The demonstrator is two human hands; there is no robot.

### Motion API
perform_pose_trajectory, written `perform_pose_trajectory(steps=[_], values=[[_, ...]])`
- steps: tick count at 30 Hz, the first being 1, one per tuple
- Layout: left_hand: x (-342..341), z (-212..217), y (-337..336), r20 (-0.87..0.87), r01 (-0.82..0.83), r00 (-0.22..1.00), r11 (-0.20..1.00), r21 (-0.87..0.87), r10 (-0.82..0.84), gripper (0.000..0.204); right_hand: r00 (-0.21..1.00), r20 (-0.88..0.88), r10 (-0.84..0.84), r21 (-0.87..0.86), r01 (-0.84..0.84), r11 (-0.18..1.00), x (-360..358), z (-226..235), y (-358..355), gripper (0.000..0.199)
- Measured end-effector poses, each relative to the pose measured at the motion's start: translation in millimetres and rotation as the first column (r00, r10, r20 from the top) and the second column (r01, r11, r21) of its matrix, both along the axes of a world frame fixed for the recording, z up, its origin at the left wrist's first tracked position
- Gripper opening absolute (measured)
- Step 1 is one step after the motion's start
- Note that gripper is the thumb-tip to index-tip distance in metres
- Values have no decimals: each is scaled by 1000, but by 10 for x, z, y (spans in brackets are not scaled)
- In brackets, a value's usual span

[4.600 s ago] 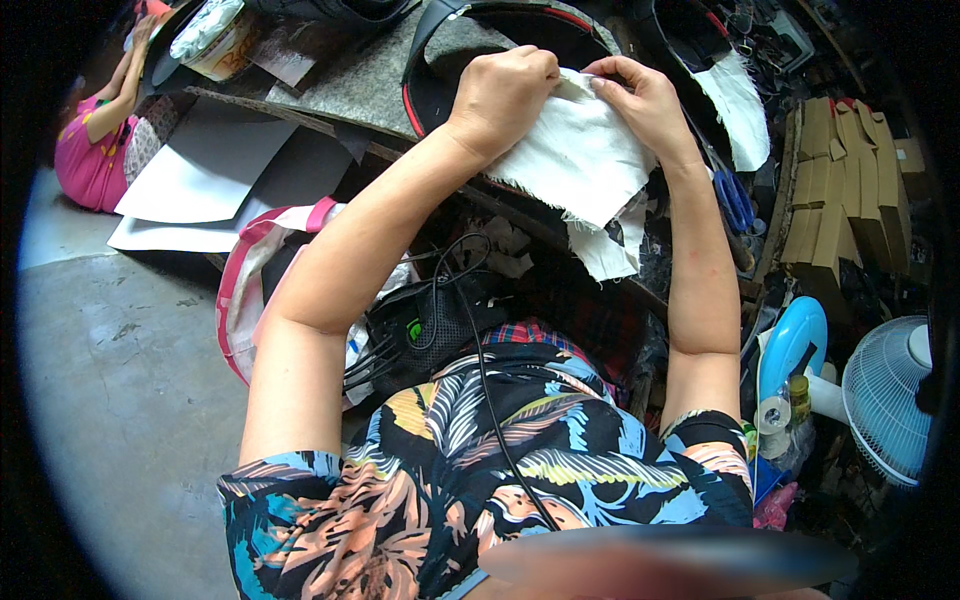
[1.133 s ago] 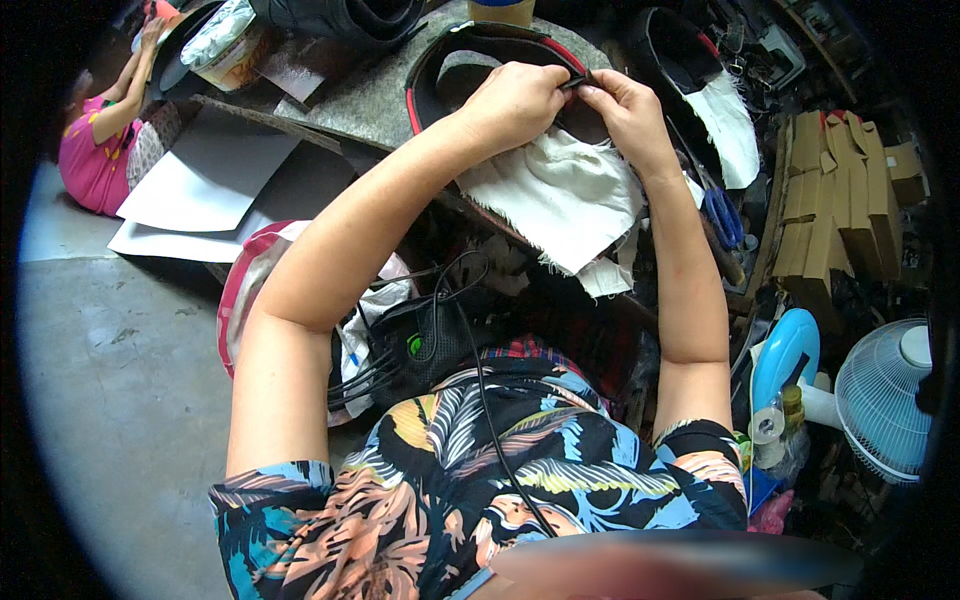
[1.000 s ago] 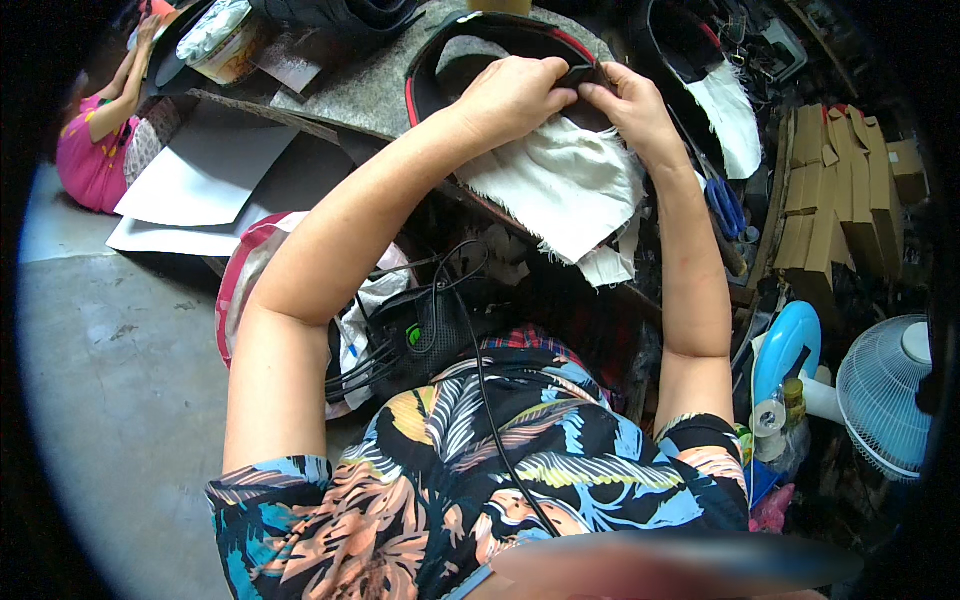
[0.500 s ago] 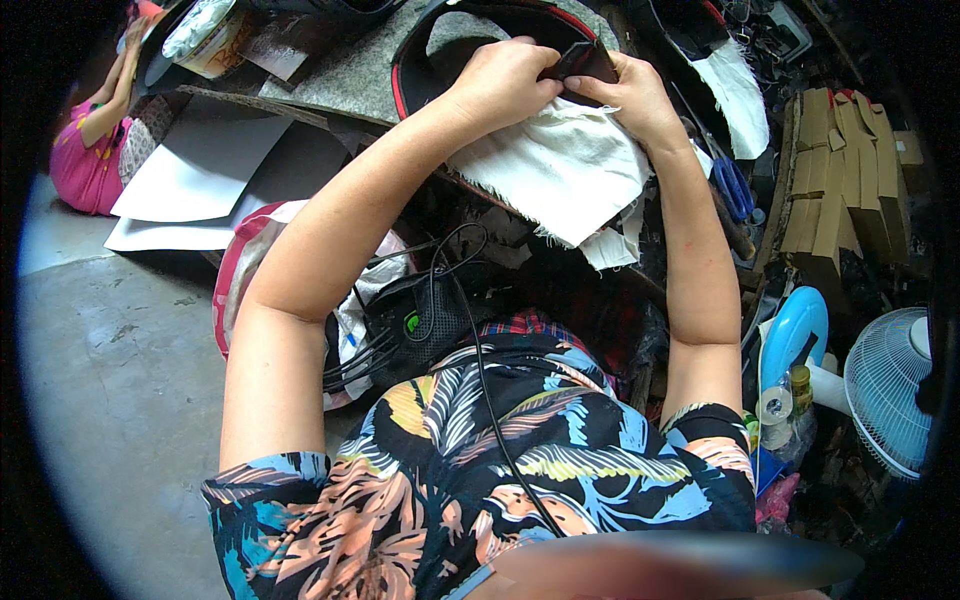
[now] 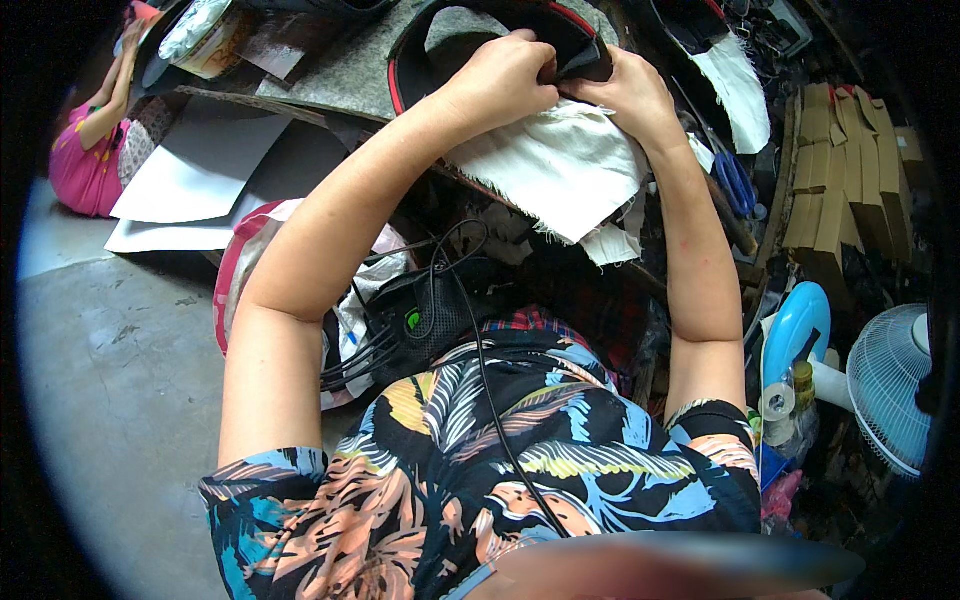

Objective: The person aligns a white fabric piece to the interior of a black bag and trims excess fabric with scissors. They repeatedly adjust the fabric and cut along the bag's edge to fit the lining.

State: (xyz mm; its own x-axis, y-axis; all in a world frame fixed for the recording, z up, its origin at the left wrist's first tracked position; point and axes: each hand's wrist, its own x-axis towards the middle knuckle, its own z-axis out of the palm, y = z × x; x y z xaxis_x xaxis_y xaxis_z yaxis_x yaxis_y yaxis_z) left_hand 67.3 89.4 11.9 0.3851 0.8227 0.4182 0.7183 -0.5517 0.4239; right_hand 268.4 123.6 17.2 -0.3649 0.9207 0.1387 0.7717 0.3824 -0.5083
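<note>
At the far edge of the view, my left hand [image 5: 505, 82] and my right hand [image 5: 632, 92] are close together on a curved black band [image 5: 412, 62] with red edging. Both have their fingers bent and pinched on its near end, where a dark flap stands up between them. My fingertips are partly hidden. Just below the hands hangs a white cloth [image 5: 555, 180] with frayed edges, draped over the table's near side. My right hand lies against the cloth's upper corner. Whether the cloth is joined to the band I cannot tell.
A grey worktop [image 5: 350, 75] lies under the band. Blue-handled scissors [image 5: 735, 185], cardboard pieces [image 5: 835, 190] and a fan [image 5: 890, 385] are on the right. White sheets [image 5: 200, 170] lie left, near another person in pink [image 5: 85, 165]. A thin black cable [image 5: 480, 370] runs down my front.
Both hands keep hold of the black band. The left fingers have curled in more, and the dark flap between the hands has shifted slightly.
</note>
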Motion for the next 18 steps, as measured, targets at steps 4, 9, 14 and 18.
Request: perform_pose_trajectory(steps=[4,9,14,18], values=[[-20,6,61,44,-35,998,987,-159,42,26,998,69,-11,-20,12,1000,-35,2,49,52],[-16,-10,61,108,-104,985,962,-253,135,25,993,88,-80,-4,80,997,-68,25,31,55],[-38,-6,73,130,-80,985,968,-240,113,25,999,5,-49,11,49,999,-58,-15,1,57],[-70,25,56,-4,6,1000,998,-61,-6,23,977,-206,54,65,-42,997,97,52,-59,52]])
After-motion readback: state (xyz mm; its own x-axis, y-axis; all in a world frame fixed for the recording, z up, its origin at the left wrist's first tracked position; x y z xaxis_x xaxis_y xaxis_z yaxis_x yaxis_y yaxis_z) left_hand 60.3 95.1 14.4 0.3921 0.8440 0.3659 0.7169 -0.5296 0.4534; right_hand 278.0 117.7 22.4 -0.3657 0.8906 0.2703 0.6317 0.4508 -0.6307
